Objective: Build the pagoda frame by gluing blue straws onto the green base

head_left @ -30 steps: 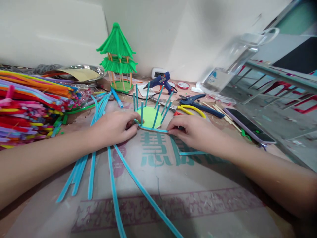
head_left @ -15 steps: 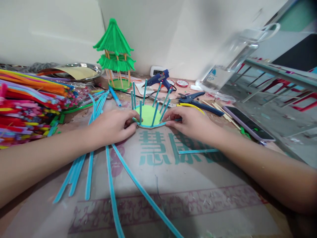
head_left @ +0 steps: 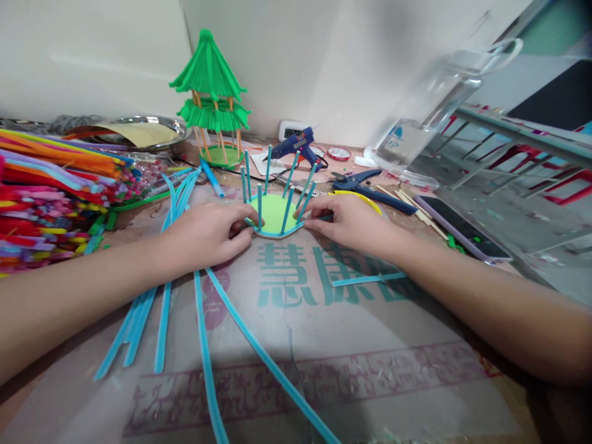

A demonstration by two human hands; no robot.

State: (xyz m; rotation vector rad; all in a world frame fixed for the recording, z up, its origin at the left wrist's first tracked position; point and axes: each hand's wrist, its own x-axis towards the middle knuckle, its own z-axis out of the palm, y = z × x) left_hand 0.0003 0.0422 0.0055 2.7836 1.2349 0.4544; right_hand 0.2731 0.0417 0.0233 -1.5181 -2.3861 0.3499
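A light green disc base point(head_left: 274, 213) with several upright blue sticks lies on the cardboard work surface point(head_left: 324, 370). A blue pipe cleaner point(head_left: 277, 233) runs round its front edge. My left hand point(head_left: 208, 234) presses the pipe cleaner against the base's left side, thumb on the rim. My right hand point(head_left: 349, 222) pinches the pipe cleaner at the base's right side. Several loose blue pipe cleaners point(head_left: 203, 345) fan out below my left hand.
A finished green pagoda model point(head_left: 210, 92) stands behind. A blue glue gun point(head_left: 296, 147), pliers point(head_left: 370, 188), wooden sticks and a phone point(head_left: 462, 231) lie at right. A heap of coloured pipe cleaners point(head_left: 50, 197) and a metal tray point(head_left: 139, 132) fill the left. A clear plastic jug point(head_left: 430, 105) stands beside a window.
My right hand moved up and leftwards along the base's right edge, bending the blue pipe cleaner round the rim. My left hand stayed at the left side.
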